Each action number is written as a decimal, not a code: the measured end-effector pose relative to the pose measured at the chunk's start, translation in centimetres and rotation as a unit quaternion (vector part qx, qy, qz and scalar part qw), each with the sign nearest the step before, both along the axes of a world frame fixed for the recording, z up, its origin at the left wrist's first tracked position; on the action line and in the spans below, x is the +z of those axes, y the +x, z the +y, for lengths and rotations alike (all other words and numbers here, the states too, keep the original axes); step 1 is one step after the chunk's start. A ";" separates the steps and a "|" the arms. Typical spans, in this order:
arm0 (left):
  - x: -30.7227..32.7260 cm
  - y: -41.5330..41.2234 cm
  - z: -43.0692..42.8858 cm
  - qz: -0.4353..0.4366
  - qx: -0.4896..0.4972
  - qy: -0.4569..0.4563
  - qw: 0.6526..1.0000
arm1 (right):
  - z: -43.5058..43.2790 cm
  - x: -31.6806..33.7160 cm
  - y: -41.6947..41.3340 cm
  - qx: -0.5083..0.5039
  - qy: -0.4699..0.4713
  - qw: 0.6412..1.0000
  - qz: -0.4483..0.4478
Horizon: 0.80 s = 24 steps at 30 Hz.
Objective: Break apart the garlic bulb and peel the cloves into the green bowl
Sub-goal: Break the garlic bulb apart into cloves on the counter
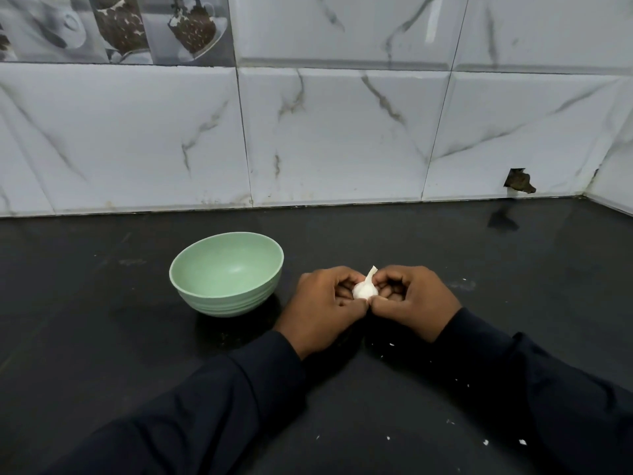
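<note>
Your two hands meet over the dark surface (102, 303), a little right of centre, and they hold the bulb (364, 289) between them. Your left hand (325, 303) grips its left side with the fingers curled round the far side. Your right hand (414, 299) grips its right side in the same way. Your thumbs come together tip to tip on the near side, just below the bulb. Only the middle of the bulb shows between your fingers: white, rounded, with its papery tip sticking up and leaning slightly right. You cannot tell from this view whether the bulb touches the surface or is held just above it.

The bowl (222, 303) stands upright on the surface just left of your left hand, close but apart from it, with its ribbed wall towards you.

Dark sleeves (239, 389) cover both your arms down to the wrists. Small white flecks (522, 442) lie scattered on the surface, near you and to the right. At the far edge a marbled tile wall (342, 132) rises, with a broken hole (519, 181) low at its far right.
</note>
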<state>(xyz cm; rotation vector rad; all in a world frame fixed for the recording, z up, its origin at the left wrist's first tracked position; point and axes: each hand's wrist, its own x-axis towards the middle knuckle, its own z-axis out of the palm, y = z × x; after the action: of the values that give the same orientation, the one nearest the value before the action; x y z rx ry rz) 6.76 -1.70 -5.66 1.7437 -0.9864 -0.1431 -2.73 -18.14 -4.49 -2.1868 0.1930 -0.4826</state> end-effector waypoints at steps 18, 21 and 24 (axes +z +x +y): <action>1.0 0.9 1.3 -0.061 0.018 0.046 0.997 | 0.3 0.4 1.5 0.048 0.141 0.988 0.039; 1.2 1.0 1.6 -0.058 0.035 0.040 0.997 | 0.4 0.5 2.1 0.054 0.203 0.977 0.037; 1.2 1.3 2.0 -0.042 0.054 0.035 0.997 | 0.8 0.9 2.8 0.082 0.232 0.968 0.041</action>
<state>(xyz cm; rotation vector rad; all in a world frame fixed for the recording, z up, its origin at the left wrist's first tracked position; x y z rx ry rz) 8.10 0.27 -4.44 1.8752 -0.9535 -0.0354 0.03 -17.31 -3.56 -1.7452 0.1497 -0.2228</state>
